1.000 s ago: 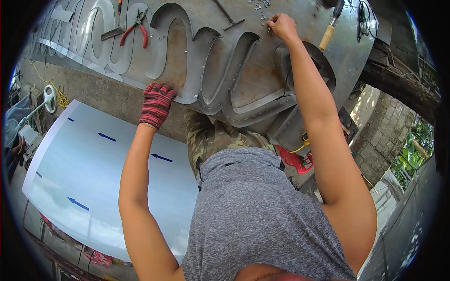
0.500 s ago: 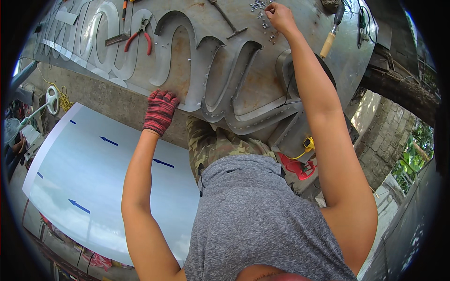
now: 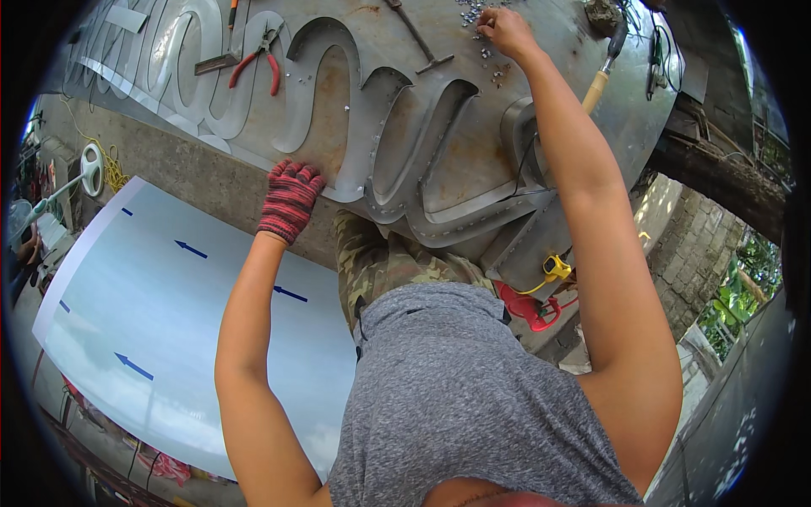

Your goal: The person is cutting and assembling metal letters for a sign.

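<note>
My right hand [image 3: 507, 32], bare, is at the far side of the metal worktable [image 3: 541, 76], over a scatter of small shiny metal bits [image 3: 486, 52]. Its thumb and fingertips are pinched together; what they hold is too small to make out. My left hand [image 3: 291, 201], in a red and black knit glove, rests at the table's near edge with its fingers laid over the edge. Beside it lies a flat sheet-metal letter shape [image 3: 342, 182]. Joined to that, a curving metal letter [image 3: 448, 228] has upright strip walls with small dots along them.
Red-handled pliers [image 3: 258, 59], a try square [image 3: 217, 64] and a T-ended metal tool [image 3: 418, 42] lie beyond the letters. A wooden-handled soldering iron [image 3: 596, 89] is at right. Left below stands a pale blue sheet [image 3: 194, 321] with arrows. A yellow tape measure [image 3: 555, 269] sits near my right arm.
My view has shifted slightly. The right hand stays by the metal bits with its fingertips still together, and the left hand stays on the edge.
</note>
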A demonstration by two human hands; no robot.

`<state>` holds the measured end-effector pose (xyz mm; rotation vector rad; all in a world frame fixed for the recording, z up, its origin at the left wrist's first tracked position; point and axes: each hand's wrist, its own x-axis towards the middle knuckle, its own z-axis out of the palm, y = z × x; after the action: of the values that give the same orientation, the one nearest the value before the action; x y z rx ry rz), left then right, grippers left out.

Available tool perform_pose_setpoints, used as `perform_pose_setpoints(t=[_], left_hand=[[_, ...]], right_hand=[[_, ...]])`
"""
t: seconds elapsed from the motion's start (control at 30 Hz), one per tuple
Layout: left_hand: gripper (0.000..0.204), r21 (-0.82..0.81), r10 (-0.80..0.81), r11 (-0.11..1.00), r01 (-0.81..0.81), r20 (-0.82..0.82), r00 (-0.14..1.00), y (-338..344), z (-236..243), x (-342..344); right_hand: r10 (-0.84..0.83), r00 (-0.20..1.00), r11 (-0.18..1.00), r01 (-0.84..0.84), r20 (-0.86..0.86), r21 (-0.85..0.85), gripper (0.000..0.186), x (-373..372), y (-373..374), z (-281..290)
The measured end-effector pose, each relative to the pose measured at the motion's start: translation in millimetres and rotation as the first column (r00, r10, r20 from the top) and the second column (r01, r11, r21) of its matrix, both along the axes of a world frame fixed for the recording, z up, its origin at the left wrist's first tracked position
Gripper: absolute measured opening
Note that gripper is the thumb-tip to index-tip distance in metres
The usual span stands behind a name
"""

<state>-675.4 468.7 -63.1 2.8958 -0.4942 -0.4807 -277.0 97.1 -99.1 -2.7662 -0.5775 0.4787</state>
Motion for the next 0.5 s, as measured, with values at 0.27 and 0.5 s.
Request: perform_pose_setpoints(t=[0.27, 0.5], left_hand=[[0.028, -0.013, -0.01, 1.0, 0.01, 0.001, 1.0, -1, 0, 4], [0.026, -0.015, 0.011, 1.0, -0.011, -0.008, 1.0, -2, 0, 3]], right_hand=[[-0.329, 0.944, 0.929, 0.325, -0.009, 0.179, 0.023, 7, -13, -11], [-0.199, 0.98, 0.967, 0.198, -0.009, 0.16, 0.025, -3, 3, -15]])
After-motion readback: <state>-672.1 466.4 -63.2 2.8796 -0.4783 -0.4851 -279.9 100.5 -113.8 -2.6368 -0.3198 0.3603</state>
